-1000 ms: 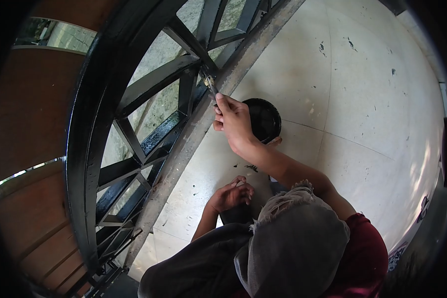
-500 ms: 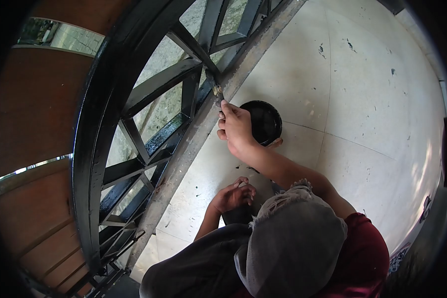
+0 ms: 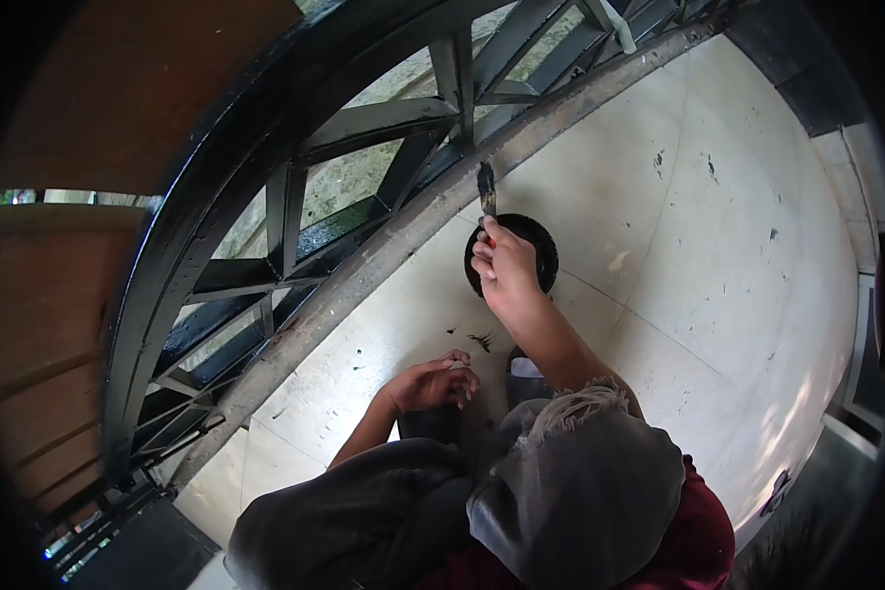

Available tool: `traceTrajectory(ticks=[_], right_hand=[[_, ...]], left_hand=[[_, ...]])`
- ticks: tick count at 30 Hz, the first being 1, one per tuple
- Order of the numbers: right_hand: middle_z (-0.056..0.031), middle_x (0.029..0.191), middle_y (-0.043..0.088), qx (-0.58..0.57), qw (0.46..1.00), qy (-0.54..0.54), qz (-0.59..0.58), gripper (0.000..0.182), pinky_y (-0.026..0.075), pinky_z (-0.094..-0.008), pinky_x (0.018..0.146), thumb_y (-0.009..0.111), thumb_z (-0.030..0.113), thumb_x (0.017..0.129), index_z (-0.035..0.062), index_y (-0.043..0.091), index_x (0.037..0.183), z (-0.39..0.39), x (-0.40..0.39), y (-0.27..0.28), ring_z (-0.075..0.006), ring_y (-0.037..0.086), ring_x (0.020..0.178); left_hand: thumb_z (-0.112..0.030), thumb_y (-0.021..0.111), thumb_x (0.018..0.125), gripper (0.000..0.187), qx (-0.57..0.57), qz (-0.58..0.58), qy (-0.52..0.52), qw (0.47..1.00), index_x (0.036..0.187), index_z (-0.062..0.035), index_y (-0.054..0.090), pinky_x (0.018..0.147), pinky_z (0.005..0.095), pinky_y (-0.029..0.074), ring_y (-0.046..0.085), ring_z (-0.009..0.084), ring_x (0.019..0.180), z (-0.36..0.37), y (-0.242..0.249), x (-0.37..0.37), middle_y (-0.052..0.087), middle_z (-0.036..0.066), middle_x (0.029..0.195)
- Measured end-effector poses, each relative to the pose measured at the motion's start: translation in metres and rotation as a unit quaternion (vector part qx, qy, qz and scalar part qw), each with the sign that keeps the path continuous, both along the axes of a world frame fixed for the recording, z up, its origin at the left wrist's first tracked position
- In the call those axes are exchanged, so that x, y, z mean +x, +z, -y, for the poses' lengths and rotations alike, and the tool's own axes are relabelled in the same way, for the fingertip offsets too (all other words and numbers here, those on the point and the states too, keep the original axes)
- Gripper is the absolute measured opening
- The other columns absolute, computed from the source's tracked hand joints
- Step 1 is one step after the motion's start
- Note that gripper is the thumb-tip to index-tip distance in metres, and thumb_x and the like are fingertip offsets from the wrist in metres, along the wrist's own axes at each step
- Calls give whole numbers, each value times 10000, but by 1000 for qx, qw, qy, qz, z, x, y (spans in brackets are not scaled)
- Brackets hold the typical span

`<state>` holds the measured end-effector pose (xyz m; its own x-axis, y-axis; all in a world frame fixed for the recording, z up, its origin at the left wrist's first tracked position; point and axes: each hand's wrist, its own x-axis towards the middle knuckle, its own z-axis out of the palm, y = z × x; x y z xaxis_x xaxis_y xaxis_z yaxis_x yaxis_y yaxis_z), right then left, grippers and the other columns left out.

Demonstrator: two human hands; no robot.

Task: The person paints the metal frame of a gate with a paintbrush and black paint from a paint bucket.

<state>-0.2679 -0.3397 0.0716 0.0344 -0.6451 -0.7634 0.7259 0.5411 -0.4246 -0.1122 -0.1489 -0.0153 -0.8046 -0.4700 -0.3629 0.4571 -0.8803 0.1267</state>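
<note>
My right hand [image 3: 509, 261] is closed round the handle of a paintbrush [image 3: 489, 190], whose dark bristles point away from me over the metal sill. Directly under that hand, on the floor, is a round black container [image 3: 549, 241] with a dark inside, partly covered by the hand. My left hand [image 3: 431, 382] hangs by my knee, its fingers loosely bent and apart, with nothing plainly in them. Something pale shows at one finger, too small to name. Ahead and to the left stands a black metal gate [image 3: 379, 123] with crossed bars, glossy in places.
A worn grey sill [image 3: 364, 251] runs diagonally under the gate. Pale floor tiles [image 3: 659, 246] carry dark spots and smears. Brown panels [image 3: 44, 295] fill the gate's left side. My grey trouser knee [image 3: 580, 472] is close below my right arm.
My right hand has drawn the paintbrush away from the gate's lower bars, so it is now over the sill and container's edge. The view has shifted too. My left hand stays near my knee.
</note>
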Motion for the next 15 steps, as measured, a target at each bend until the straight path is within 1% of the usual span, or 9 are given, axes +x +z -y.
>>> traceTrajectory(ticks=[2, 4, 6, 7, 9, 11, 12, 14, 15], right_hand=[[10, 790, 453, -14, 999, 33, 3, 146, 273, -227, 429, 592, 131, 1023, 53, 559, 904, 0, -5, 2, -78, 401, 601], [12, 794, 462, -20, 999, 32, 10, 151, 273, -228, 428, 600, 136, 1019, 55, 562, 898, 3, 6, 1, -76, 410, 604], [14, 791, 460, -22, 995, 94, 23, 167, 272, -225, 423, 610, 146, 1015, 62, 557, 881, 3, 17, 9, -68, 414, 602], [17, 777, 450, -19, 992, 128, 2, 196, 266, -221, 417, 616, 151, 1012, 70, 544, 850, -5, 17, 15, -64, 415, 597], [20, 775, 450, -26, 995, 94, -8, 199, 262, -221, 414, 617, 150, 1012, 70, 543, 846, -9, 17, 17, -61, 413, 595], [33, 754, 446, -45, 998, 30, -14, 187, 256, -224, 406, 617, 151, 1012, 68, 559, 855, -2, 14, 9, -51, 403, 581], [33, 754, 446, -42, 998, 32, -17, 187, 256, -224, 406, 617, 151, 1012, 68, 559, 855, -5, 11, 5, -51, 403, 581], [43, 742, 445, -57, 986, 156, -4, 180, 251, -223, 402, 628, 163, 1011, 72, 577, 864, -7, 8, 3, -46, 387, 549], [54, 717, 444, -44, 980, 193, -1, 152, 243, -216, 403, 639, 174, 1008, 71, 610, 899, -18, 5, 17, -35, 373, 526]], left_hand=[[-379, 561, 1003, 373, 5, -21, 17, 1000, 1292, -159, 477, 913, 412, 479, 591, 267, 1111, -3, 1, 0, 591, 170, 1204], [-378, 556, 1006, 368, 15, -29, 21, 999, 1291, -157, 481, 912, 412, 480, 592, 267, 1112, -3, 1, 0, 593, 169, 1204], [-376, 552, 1008, 363, 22, -29, 22, 999, 1289, -156, 485, 912, 413, 482, 593, 266, 1114, 0, 1, -1, 595, 169, 1203], [-381, 545, 1013, 359, 4, -28, 11, 1000, 1286, -155, 490, 913, 412, 482, 593, 267, 1115, 1, 2, -1, 597, 169, 1202], [-387, 537, 1018, 355, -13, -26, 0, 1000, 1283, -154, 494, 915, 412, 482, 593, 267, 1115, 1, 0, 2, 599, 169, 1202], [-418, 576, 974, 433, 1, -4, 8, 1000, 1297, -145, 485, 929, 432, 474, 581, 293, 1118, -3, -1, 2, 585, 192, 1205], [-418, 576, 974, 433, 4, -6, 10, 1000, 1297, -145, 485, 929, 432, 474, 581, 293, 1118, -7, -1, 1, 585, 192, 1205], [-420, 577, 973, 434, 9, -15, 25, 1000, 1295, -142, 488, 923, 430, 477, 581, 291, 1121, -3, 0, 2, 587, 188, 1203], [-420, 577, 973, 434, 12, -16, 25, 999, 1295, -142, 488, 923, 430, 477, 581, 291, 1121, -2, 0, 3, 587, 188, 1203]])
